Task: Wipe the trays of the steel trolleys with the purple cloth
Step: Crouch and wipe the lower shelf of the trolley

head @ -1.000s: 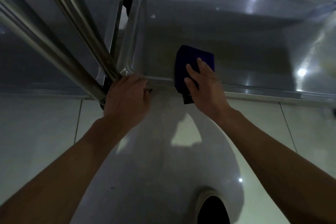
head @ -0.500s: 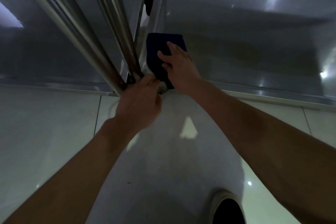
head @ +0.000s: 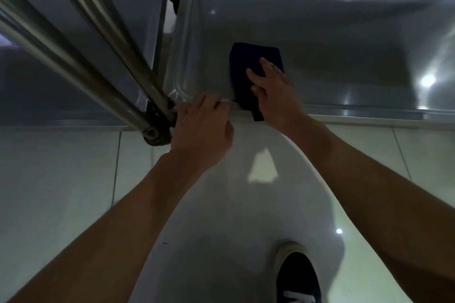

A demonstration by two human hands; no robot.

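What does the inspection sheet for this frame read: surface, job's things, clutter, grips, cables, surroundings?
Surface: right steel tray, shiny with light glare; no dirt can be made out.
Job's things: purple cloth lies folded on the right tray near its front rim, one end hanging over the rim; left steel tray sits beside it, behind the trolley posts.
Clutter: nothing seen.
Grips: right hand presses the cloth with straight fingers; left hand holds the right tray's front corner, fingers curled over the rim.
Cables: nothing seen.
Surroundings: pale tiled floor; dark shoe at the bottom edge.
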